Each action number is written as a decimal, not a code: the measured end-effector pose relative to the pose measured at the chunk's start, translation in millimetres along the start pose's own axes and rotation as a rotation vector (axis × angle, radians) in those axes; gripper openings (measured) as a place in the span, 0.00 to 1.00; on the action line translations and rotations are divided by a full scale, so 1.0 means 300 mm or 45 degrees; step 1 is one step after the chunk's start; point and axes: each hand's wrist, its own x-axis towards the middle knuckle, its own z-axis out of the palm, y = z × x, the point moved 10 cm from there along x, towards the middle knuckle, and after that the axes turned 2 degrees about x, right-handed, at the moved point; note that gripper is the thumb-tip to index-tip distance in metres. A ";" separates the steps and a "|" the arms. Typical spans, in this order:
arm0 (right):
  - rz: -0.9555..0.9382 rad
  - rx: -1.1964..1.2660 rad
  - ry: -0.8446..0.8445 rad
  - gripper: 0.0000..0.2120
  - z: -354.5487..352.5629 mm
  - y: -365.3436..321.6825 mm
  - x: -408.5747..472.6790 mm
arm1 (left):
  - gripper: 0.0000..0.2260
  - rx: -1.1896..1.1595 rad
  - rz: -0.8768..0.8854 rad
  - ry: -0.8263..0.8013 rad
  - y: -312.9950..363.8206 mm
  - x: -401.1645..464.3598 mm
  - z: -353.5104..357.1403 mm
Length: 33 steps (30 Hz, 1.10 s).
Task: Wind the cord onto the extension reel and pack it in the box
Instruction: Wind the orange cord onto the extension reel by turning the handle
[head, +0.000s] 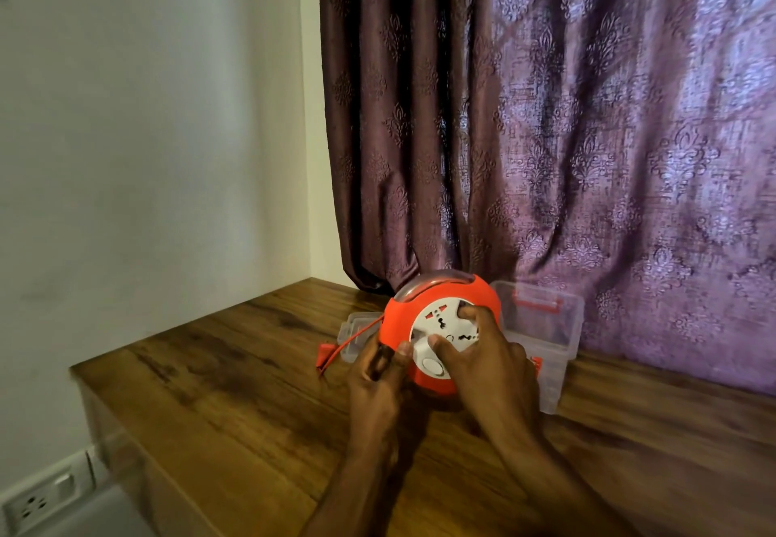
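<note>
the round orange plastic extension reel with a white socket face (436, 326) stands on edge on the brown wooden tabletop (235, 372), just in front of the clear plastic box with orange latches (541, 326), which sits against the purple patterned curtain (546, 116). my left hand (378, 372) is clenched around the reel's lower left rim, steadying it. my right hand (487, 351) lies on the white face, a fingertip hooked into a recess near the top and the thumb pressing near the centre; i judge this the winding grip. the thin orange cord (348, 343) runs loose from the reel's left side down to the tabletop, so i judge winding is in hand and not finished. the next move calls for turning the face while holding the housing firm. the near-left table edge stays well apart from the reel; open wood lies to the left, the box and curtain crowd the rear.
</note>
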 end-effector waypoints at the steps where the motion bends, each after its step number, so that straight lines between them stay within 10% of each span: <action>1: -0.013 -0.041 -0.028 0.25 0.000 -0.007 0.000 | 0.13 -0.010 -0.010 0.008 -0.004 0.001 -0.003; 12: -0.572 -0.562 -0.123 0.24 0.048 -0.184 -0.068 | 0.13 -0.049 -0.025 0.028 -0.004 0.000 -0.008; 33: -0.549 -0.552 -0.240 0.29 0.088 -0.109 -0.039 | 0.09 -0.089 -0.066 -0.018 0.014 -0.003 -0.001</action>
